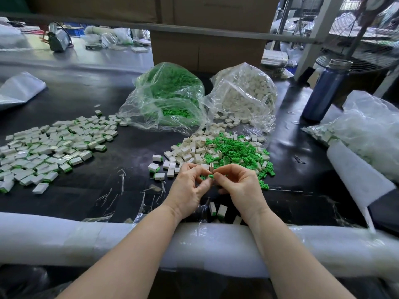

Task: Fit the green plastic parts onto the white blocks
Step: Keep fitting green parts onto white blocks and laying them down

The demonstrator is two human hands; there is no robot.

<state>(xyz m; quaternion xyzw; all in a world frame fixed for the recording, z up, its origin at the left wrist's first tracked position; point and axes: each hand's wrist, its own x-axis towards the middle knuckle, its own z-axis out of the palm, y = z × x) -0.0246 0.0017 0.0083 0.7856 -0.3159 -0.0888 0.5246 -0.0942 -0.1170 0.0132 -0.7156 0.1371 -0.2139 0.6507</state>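
Here, left hand (188,186) and right hand (239,183) pinching one small glossy green plastic part (211,176) between fingertips, above loose white rectangular plastic blocks (190,151).

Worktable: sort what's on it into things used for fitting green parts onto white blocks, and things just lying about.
Used for the job:
- green part pinched between left hand and right hand
- loose green parts
- loose white blocks
- bag of green parts
- bag of white blocks
- finished pieces

Lying about:
- blue bottle
- cardboard box
- foam roll
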